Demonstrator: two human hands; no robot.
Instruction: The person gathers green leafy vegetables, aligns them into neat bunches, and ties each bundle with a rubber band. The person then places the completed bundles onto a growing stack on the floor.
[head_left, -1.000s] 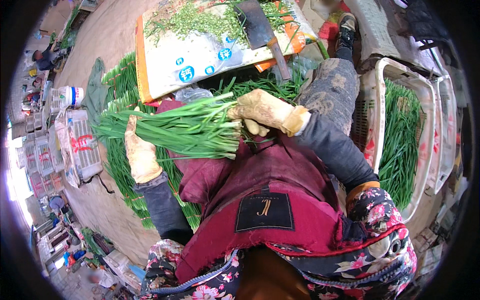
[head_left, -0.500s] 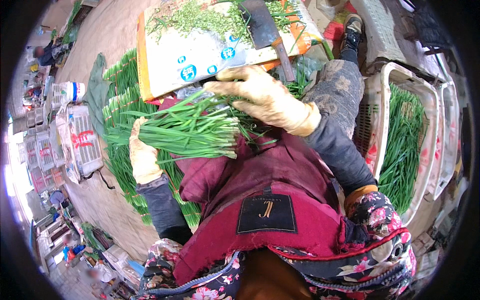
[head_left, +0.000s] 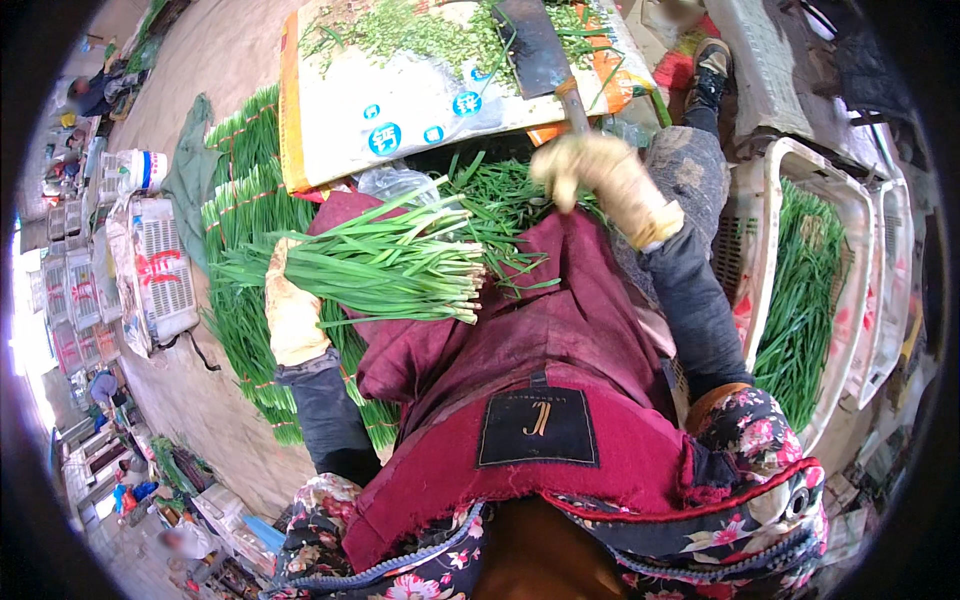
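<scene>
My left hand [head_left: 292,305], in a stained cream glove, is closed on a fanned bunch of green leafy stalks [head_left: 400,265] with pale cut ends pointing right. My right hand [head_left: 598,178], gloved alike, is smeared by motion over loose greens [head_left: 490,210], just below the wooden handle of a cleaver [head_left: 530,45]; I cannot tell its fingers' shape. The cleaver lies on a white-and-orange sack surface [head_left: 355,95] with chopped green bits. A maroon apron [head_left: 520,330] covers my lap.
Banded bundles of greens [head_left: 250,205] lie at the left beside a green cloth [head_left: 190,190]. A white crate [head_left: 840,240] of greens stands at the right. Stacked crates [head_left: 160,270], a bucket [head_left: 140,172] and people [head_left: 95,95] are at the far left. My shoe [head_left: 708,80] shows upper right.
My right hand has left the bunch, passing over it with spread fingers, and moved up and to the right toward the cleaver handle. My left hand keeps holding the bunch.
</scene>
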